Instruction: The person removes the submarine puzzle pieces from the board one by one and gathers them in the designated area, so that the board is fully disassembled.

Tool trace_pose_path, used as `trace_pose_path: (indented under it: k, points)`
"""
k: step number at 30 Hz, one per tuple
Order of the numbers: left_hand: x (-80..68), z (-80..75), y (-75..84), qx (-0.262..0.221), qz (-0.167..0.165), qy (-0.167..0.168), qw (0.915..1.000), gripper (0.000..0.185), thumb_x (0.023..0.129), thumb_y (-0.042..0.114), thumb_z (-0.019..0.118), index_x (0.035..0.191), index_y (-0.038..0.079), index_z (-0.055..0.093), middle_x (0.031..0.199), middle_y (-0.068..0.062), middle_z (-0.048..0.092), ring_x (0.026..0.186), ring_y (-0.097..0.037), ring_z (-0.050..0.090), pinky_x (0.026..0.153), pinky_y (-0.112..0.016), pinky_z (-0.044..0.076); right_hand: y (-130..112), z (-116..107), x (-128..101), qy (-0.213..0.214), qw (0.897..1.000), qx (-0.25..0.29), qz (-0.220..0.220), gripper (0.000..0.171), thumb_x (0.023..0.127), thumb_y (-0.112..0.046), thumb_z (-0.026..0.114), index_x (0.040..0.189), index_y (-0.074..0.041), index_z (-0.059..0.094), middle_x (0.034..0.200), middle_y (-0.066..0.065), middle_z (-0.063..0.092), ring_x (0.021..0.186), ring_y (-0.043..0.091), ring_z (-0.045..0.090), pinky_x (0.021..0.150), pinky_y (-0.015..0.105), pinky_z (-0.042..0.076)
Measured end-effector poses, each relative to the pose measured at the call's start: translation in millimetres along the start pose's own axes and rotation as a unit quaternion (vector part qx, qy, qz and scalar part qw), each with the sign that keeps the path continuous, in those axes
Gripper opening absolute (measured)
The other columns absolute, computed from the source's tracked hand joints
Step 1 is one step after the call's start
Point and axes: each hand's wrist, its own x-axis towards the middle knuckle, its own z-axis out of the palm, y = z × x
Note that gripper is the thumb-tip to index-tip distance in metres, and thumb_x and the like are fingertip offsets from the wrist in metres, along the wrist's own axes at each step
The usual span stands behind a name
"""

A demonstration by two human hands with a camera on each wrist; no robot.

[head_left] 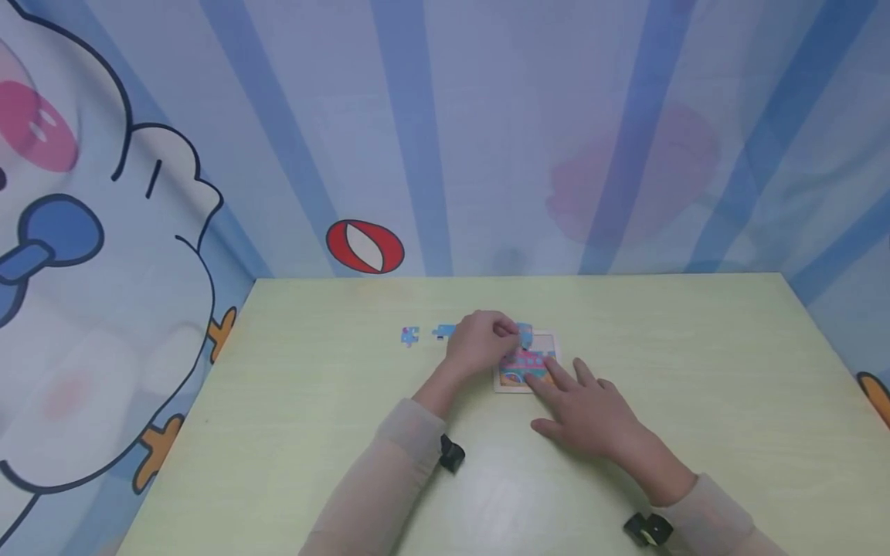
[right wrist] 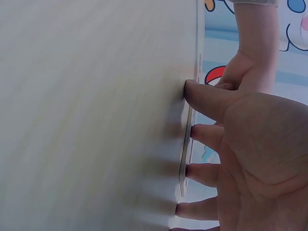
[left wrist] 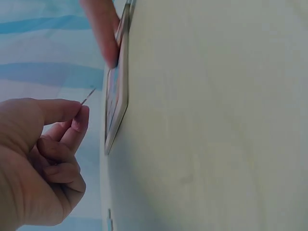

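Now, piece: a thin blue cardboard puzzle piece (head_left: pixel 524 333), over the far edge of the puzzle.
Puzzle: square wood-framed picture puzzle board (head_left: pixel 526 369), flat mid-worktop.
Left hand (head_left: pixel 480 344): grip pinching the piece.
Right hand (head_left: pixel 584 409): fingers straight, pressing the board.
Loose pieces: two blue ones (head_left: pixel 410 335) left of the board.
Worktop: pale green (head_left: pixel 695 371).

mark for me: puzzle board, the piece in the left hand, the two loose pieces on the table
puzzle board (head_left: pixel 545 337): head view, bare far right corner of its frame.
piece in the left hand (head_left: pixel 524 333): head view, blue face past the fingertips.
loose pieces (head_left: pixel 410 335): head view, middle of the leftmost one; the other lies just right of it.
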Motion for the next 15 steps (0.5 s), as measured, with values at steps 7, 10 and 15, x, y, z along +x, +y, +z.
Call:
trace_pose_path:
  k: [7,10,15]
  points:
    - [-0.7,-22.1,-13.8,-0.015,-0.001,0.019,0.9997,0.014,0.097,0.03,0.072,0.104,0.02,0.078,0.095,0.006,0.072,0.088,-0.014,0.066,0.078,-0.037,0.052,0,2,1,-0.006,1.0,0.008,0.005,0.068,0.101,-0.054,0.059,0.159,-0.02,0.044,0.164,0.019,0.034,0.144,0.06,0.029,0.101,0.071,0.04]
    - [-0.8,-28.6,-19.8,-0.017,-0.011,0.027,0.9994,0.015,0.098,0.03,0.072,0.105,0.019,0.078,0.097,0.004,0.073,0.088,-0.016,0.066,0.078,-0.038,0.052,1,2,1,-0.007,1.0,0.01,0.005,0.069,0.101,-0.054,0.059,0.159,-0.02,0.044,0.164,0.02,0.033,0.144,0.06,0.029,0.101,0.072,0.039]
    - [-1.0,-36.9,-30.7,-0.016,-0.025,0.035,0.9989,0.016,0.098,0.028,0.072,0.106,0.016,0.078,0.1,0.001,0.074,0.091,-0.018,0.067,0.081,-0.039,0.054,0,0,1,-0.007,1.0,0.013,0.004,0.068,0.101,-0.052,0.06,0.159,-0.02,0.044,0.164,0.02,0.033,0.144,0.06,0.03,0.101,0.072,0.039]
